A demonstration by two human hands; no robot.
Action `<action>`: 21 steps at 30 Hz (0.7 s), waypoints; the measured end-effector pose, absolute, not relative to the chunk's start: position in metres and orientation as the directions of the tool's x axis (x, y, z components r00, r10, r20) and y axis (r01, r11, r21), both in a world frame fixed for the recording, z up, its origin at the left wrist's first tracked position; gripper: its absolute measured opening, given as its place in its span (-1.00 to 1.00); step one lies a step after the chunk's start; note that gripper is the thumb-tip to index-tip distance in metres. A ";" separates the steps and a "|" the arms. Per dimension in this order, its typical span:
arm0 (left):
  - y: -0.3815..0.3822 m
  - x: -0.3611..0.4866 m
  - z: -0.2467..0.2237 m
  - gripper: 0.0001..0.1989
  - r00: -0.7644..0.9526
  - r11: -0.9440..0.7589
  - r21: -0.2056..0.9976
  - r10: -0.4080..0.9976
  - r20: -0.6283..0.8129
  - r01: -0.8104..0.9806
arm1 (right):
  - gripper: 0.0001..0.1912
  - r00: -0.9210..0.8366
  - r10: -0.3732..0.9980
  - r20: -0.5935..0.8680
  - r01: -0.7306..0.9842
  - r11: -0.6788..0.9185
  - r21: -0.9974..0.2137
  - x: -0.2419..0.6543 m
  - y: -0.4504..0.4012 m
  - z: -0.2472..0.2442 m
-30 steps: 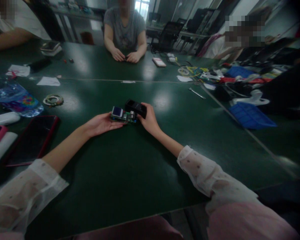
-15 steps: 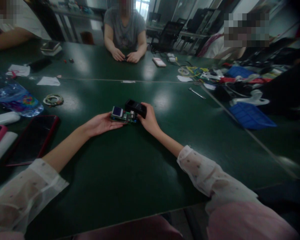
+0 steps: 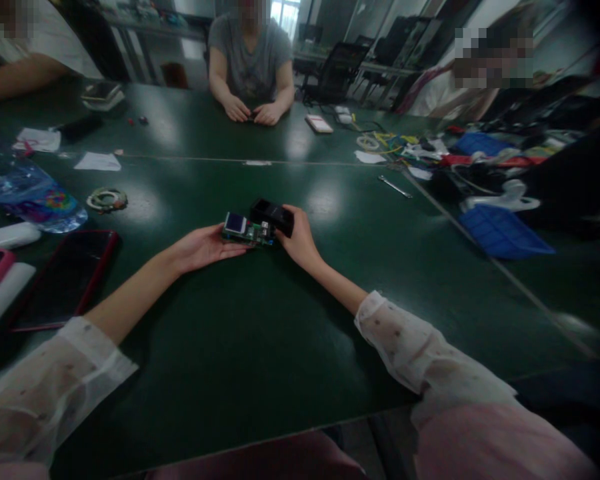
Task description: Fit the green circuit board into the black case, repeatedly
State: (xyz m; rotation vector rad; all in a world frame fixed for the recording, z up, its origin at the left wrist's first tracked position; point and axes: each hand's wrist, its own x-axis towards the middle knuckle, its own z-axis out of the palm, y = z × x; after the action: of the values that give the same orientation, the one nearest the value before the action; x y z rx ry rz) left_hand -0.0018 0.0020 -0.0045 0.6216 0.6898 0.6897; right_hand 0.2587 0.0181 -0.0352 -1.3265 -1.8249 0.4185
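My left hand (image 3: 207,249) holds a green circuit board (image 3: 253,233) by its left end, fingers beneath it and thumb along its edge. A small square screen (image 3: 235,223) with a white frame sits on the board's left part. In my right hand (image 3: 300,235) is a black plastic case (image 3: 274,213), gripped at its right end between thumb and fingers. The case lies just behind the board and partly overlaps it from view; whether the two touch I cannot tell. Both are over the green table (image 3: 240,347).
To the left are a phone (image 3: 67,280), a water bottle (image 3: 35,193), a white earbud case (image 3: 13,235) and a bracelet (image 3: 107,199). A wrench (image 3: 395,187) and a blue tray (image 3: 505,230) lie right. Opposite, a person's hands (image 3: 253,112) hold something small and dark.
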 end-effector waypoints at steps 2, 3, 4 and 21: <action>0.002 -0.002 -0.005 -0.45 0.584 0.615 0.705 0.734 -0.347 -0.354 | -0.39 -0.111 0.899 0.424 0.619 0.396 -0.678 0.259 0.018 -0.035; 0.002 -0.003 -0.005 -0.45 0.589 0.615 0.705 0.732 -0.344 -0.353 | -0.39 -0.111 0.898 0.427 0.615 0.399 -0.680 0.259 0.018 -0.036; 0.002 -0.003 -0.006 -0.45 0.592 0.615 0.706 0.730 -0.341 -0.352 | -0.39 -0.111 0.896 0.429 0.611 0.402 -0.682 0.259 0.018 -0.036; 0.003 -0.003 -0.007 -0.43 0.578 0.610 0.707 0.739 -0.346 -0.358 | -0.45 -0.040 0.803 0.595 0.536 0.520 -0.665 0.260 0.018 -0.035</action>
State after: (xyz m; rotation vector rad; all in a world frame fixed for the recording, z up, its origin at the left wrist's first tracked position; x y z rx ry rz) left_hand -0.0030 0.0026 -0.0071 0.6265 0.6814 0.6928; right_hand 0.2595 0.0176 -0.0354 -1.1380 -1.7096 0.3170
